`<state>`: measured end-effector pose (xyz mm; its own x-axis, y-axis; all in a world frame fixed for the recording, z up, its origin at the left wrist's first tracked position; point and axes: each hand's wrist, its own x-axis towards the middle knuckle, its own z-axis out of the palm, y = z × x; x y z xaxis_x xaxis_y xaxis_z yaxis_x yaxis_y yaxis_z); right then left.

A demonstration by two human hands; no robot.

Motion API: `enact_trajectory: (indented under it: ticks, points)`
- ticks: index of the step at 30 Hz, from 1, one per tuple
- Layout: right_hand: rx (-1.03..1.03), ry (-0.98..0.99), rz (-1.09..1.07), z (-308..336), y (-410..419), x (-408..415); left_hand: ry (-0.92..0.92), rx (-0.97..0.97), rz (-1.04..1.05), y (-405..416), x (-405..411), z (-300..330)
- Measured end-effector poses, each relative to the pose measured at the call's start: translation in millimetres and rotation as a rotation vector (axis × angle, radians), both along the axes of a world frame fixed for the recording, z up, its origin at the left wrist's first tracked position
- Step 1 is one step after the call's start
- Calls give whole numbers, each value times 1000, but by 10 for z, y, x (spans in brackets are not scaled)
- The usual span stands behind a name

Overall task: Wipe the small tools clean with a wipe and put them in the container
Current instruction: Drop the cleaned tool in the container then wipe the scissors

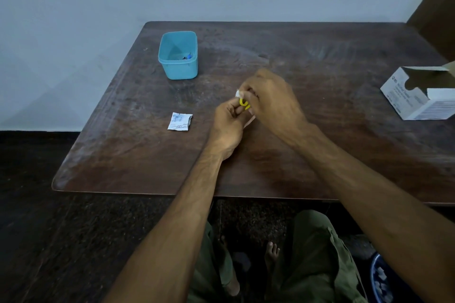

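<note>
Both hands meet over the middle of the dark wooden table (320,56). My left hand (227,125) pinches a small tool with yellow ring handles (244,103), most of it hidden by fingers. My right hand (268,98) presses a white wipe (238,93) against the tool's upper end. The blue plastic container (178,55) stands at the far left of the table, apart from both hands, with a few small tools lying in its bottom.
A torn white wipe sachet (179,121) lies flat left of my left hand. An open white cardboard box (421,93) sits at the table's right edge. A wall runs behind the table. My knees and bare feet are below the near edge.
</note>
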<state>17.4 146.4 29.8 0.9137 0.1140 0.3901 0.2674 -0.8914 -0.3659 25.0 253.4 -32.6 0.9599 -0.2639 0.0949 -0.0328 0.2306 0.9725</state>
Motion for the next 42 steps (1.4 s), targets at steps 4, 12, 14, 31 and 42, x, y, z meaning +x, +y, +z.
enact_trajectory:
  ticks: [4,12,14,31,42]
  points:
    - [104,11,-78,40,-105,72,-5,-46,-11,-12,11,-21]
    - [-3,-29,-21,-197,-1,-81,17,-150,-56,7,56,-46]
    - [54,-43,-60,-179,-66,-25,60,-166,-41,1,57,-37]
    - [36,-100,23,-215,-44,-76,100,-196,-42,7,53,-14]
    - [158,-75,-30,-260,-114,-90,296,-368,20,30,67,75]
